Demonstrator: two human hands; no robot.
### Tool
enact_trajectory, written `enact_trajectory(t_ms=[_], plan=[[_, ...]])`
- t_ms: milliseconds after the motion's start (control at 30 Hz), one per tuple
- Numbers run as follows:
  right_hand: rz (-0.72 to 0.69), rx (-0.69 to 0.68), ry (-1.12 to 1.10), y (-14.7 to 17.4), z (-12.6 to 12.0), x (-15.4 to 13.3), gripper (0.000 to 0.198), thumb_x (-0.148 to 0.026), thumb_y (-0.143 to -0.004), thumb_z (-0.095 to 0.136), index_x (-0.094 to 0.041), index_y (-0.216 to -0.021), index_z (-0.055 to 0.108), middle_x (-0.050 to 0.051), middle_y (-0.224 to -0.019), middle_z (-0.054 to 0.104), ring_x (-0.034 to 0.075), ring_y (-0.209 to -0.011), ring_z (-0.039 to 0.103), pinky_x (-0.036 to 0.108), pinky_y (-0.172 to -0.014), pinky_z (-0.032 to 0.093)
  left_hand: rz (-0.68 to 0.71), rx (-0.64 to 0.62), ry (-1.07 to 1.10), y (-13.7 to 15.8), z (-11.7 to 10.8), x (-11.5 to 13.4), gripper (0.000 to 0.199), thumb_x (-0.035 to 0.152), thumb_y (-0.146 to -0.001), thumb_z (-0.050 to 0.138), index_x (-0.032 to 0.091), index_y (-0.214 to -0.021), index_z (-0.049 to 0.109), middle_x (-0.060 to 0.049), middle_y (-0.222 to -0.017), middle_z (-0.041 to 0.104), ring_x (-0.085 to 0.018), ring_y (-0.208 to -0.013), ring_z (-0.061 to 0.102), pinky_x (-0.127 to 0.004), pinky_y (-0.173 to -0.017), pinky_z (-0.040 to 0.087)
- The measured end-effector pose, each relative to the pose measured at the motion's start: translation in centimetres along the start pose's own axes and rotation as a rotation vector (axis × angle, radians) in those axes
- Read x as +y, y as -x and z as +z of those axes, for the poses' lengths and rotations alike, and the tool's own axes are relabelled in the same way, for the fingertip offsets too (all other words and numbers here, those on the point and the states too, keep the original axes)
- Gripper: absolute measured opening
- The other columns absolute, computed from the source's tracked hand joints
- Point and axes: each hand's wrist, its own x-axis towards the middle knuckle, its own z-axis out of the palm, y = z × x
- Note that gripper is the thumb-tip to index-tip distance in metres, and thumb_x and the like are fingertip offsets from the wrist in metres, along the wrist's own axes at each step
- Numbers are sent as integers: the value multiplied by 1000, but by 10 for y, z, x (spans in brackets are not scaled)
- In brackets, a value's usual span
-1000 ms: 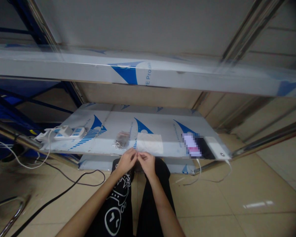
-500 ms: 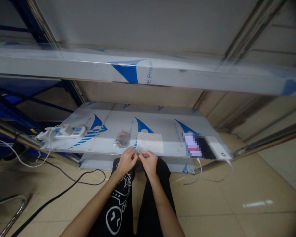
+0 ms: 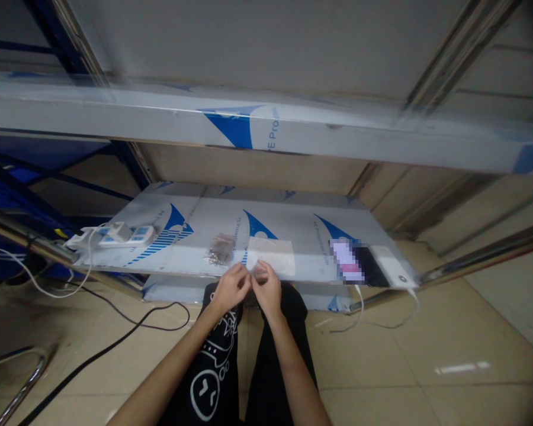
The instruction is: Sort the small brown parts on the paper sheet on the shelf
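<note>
My left hand (image 3: 231, 290) and my right hand (image 3: 266, 288) meet at the front edge of a film-covered shelf (image 3: 204, 210), above my knees. The fingers of both hands are bent and pinched close together. Whatever lies between the fingertips is too small to make out. Just beyond my left hand lies a clear plastic bag (image 3: 221, 249) with brownish contents that I cannot identify. A flat whitish sheet or packet (image 3: 278, 253) rests on the shelf beyond my right hand, partly covered by its fingers.
A white power strip (image 3: 137, 236) with a plugged-in adapter sits at the shelf's left end. At the right end lie a phone (image 3: 346, 260) with a blurred screen and a white device (image 3: 388, 266), both with cables. Overhead, an upper shelf edge (image 3: 160, 121) crosses the view. A black cable (image 3: 115, 346) runs along the floor.
My right hand's fingers have risen slightly and moved forward over the whitish sheet. My left hand stays nearly in place.
</note>
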Motion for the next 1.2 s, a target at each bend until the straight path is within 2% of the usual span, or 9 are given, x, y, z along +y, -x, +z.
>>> enact_trajectory(t_ms=[100, 233, 333, 467, 567, 733, 900, 1033, 1200], plan=[[-13, 38, -9, -1, 1, 5, 42, -14, -65, 52, -19, -107, 54, 5, -94, 63, 16, -73, 61, 28, -70, 48, -14, 52, -79, 0, 2, -4, 15, 17, -78, 40, 18, -65, 48, -2, -69, 46, -13, -68, 48, -25, -64, 39], [-42, 46, -38, -2, 2, 8, 42, -11, -62, 50, -19, -103, 55, 5, -100, 61, 18, -86, 59, 31, -78, 47, -97, 189, -151, 1, 3, -8, 14, 15, -76, 41, 18, -64, 47, -2, -71, 48, -13, -70, 49, -25, -67, 39], [-30, 4, -119, -2, 0, 6, 41, -12, -63, 50, -20, -103, 56, 6, -105, 59, 20, -93, 56, 31, -76, 48, -118, 227, -160, 2, 1, -6, 13, 16, -77, 42, 17, -66, 48, -2, -74, 49, -14, -72, 49, -26, -69, 40], [77, -96, -415, -4, -4, 4, 41, -20, -67, 54, -20, -107, 54, 8, -116, 54, 22, -107, 51, 31, -80, 47, -50, 175, -23, 4, -4, 0, 15, 18, -82, 37, 17, -75, 50, -4, -79, 51, -15, -78, 51, -26, -73, 41], [238, -105, -650, -6, -8, 7, 43, -36, -74, 50, -20, -114, 51, 9, -123, 49, 23, -111, 49, 34, -85, 44, 5, 138, 97, 6, -9, 1, 18, 19, -86, 33, 17, -85, 52, -5, -87, 54, -15, -86, 51, -28, -79, 41], [511, -60, -816, -8, -10, 17, 58, -50, -72, 51, -22, -122, 45, 10, -119, 53, 21, -102, 56, 34, -85, 44, 24, 122, 190, 8, -11, -1, 21, 22, -88, 31, 18, -86, 52, -7, -92, 54, -17, -91, 50, -30, -82, 40], [655, -207, -896, -6, -8, 14, 67, -47, -68, 60, -20, -125, 40, 9, -102, 63, 20, -80, 64, 33, -73, 49, -4, 74, 265, 9, -13, 0, 24, 25, -89, 29, 18, -88, 53, -7, -92, 53, -16, -89, 49, -30, -82, 40], [663, -243, -942, -9, -9, 13, 58, -39, -68, 65, -21, -120, 46, 6, -98, 65, 15, -70, 64, 23, -59, 49, -18, 22, 327, 8, -17, 2, 29, 29, -89, 26, 18, -84, 52, -7, -90, 51, -16, -86, 49, -31, -81, 40], [589, -192, -979, -27, -12, 22, 47, -28, -63, 71, -22, -107, 57, 3, -97, 66, 13, -73, 64, 18, -56, 49, -62, 27, 310, 6, -17, 0, 27, 33, -89, 27, 18, -79, 49, -4, -83, 50, -16, -81, 48, -30, -77, 41]])
